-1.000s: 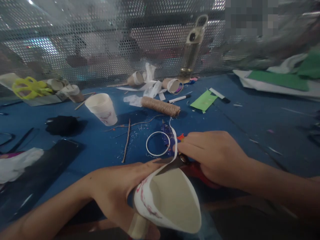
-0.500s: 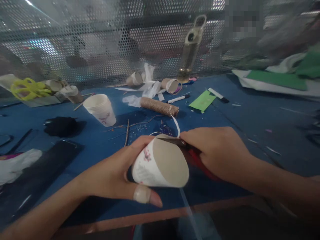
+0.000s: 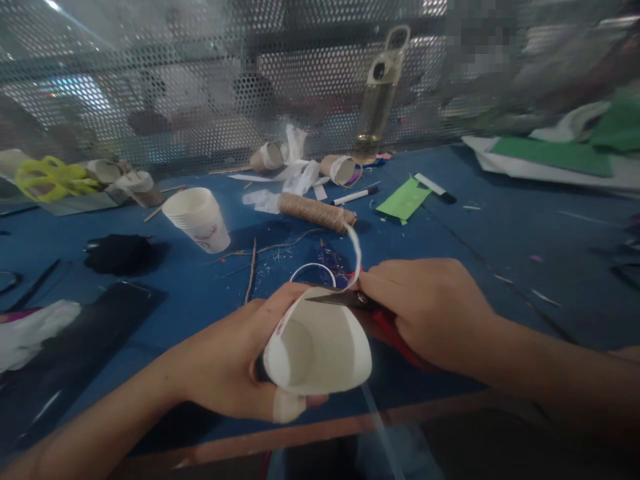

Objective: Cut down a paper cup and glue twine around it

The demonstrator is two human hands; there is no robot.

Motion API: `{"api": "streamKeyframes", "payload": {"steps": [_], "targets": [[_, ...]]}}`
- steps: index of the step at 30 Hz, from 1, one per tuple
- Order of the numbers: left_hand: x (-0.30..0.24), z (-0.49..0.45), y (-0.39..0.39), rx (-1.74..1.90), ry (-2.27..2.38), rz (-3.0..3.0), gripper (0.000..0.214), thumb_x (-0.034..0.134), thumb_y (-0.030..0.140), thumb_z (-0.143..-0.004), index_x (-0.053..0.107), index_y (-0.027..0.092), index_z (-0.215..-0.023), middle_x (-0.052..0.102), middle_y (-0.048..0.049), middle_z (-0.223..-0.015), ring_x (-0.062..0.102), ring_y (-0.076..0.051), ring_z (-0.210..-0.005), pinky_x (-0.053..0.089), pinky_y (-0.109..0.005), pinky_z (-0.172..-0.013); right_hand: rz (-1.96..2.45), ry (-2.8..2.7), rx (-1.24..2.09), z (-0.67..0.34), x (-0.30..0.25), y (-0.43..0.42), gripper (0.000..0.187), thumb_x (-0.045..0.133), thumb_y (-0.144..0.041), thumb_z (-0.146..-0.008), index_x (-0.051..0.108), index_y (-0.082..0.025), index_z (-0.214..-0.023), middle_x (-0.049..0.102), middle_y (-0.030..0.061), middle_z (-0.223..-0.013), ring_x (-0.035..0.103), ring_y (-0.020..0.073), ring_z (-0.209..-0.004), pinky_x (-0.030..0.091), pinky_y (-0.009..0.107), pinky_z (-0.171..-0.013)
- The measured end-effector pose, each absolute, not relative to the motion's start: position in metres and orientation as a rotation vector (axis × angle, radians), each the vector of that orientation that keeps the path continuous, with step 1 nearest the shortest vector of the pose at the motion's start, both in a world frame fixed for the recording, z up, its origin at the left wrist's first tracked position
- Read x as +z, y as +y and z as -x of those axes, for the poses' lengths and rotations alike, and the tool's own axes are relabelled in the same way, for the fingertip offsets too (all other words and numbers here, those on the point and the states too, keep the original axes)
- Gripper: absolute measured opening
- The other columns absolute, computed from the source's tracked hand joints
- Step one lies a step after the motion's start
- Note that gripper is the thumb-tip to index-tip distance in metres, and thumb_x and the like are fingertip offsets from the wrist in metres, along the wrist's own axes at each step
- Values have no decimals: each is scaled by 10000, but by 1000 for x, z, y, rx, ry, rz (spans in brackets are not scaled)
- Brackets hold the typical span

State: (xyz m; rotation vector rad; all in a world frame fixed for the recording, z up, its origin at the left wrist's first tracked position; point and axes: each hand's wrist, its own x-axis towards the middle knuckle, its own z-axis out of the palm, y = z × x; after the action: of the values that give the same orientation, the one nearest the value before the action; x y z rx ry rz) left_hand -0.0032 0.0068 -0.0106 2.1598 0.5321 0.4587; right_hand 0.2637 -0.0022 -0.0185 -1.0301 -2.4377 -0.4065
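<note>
My left hand is wrapped round a white paper cup whose mouth faces me, over the near edge of the blue table. My right hand grips red-handled scissors, their blades at the cup's upper rim. A thin white strip curls up from the cut rim. A white paper ring lies on the table just behind the cup.
A stack of white cups, a spool of twine, a marker, green paper, yellow scissors, cardboard tubes, a black cloth and a bottle stand before a perforated metal screen.
My left hand has turned the cup so its mouth faces me more. The scissors have moved along the rim and the cut strip is longer.
</note>
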Motion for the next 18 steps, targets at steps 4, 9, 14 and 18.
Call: {"api": "streamKeyframes", "payload": {"steps": [4,9,14,18], "targets": [[-11,5,7,488,505,-2125,697,796,291,-823,447,253,-1425,715,-26,-1082,734,-215,-884,621,-296,-726,995,-2424,-427,-262,-17,-1,340,416,-47,-937,610,-213,-713,582,-10,-577,475,157,-544,250,297,-555],[-15,5,9,461,489,-2192,845,848,338,-738,461,288,-1488,705,-83,-1284,741,-297,-1045,654,-351,-791,979,-2451,-400,-262,-19,-1,312,433,-41,-926,629,-210,-753,643,4,-647,542,173,-596,269,305,-564],[-17,10,9,462,462,-2247,887,831,338,-783,383,321,-1548,674,-40,-1248,725,-235,-1016,645,-312,-848,978,-2481,-418,-262,-20,-3,347,407,-48,-938,605,-222,-711,599,-10,-586,511,167,-548,246,313,-548],[-16,11,10,433,423,-2315,853,794,360,-819,353,270,-1543,669,-62,-1309,734,-239,-1086,640,-307,-882,935,-2475,-427,-262,-21,-1,338,415,-40,-940,627,-216,-746,624,-2,-623,524,174,-577,268,309,-562]]}}
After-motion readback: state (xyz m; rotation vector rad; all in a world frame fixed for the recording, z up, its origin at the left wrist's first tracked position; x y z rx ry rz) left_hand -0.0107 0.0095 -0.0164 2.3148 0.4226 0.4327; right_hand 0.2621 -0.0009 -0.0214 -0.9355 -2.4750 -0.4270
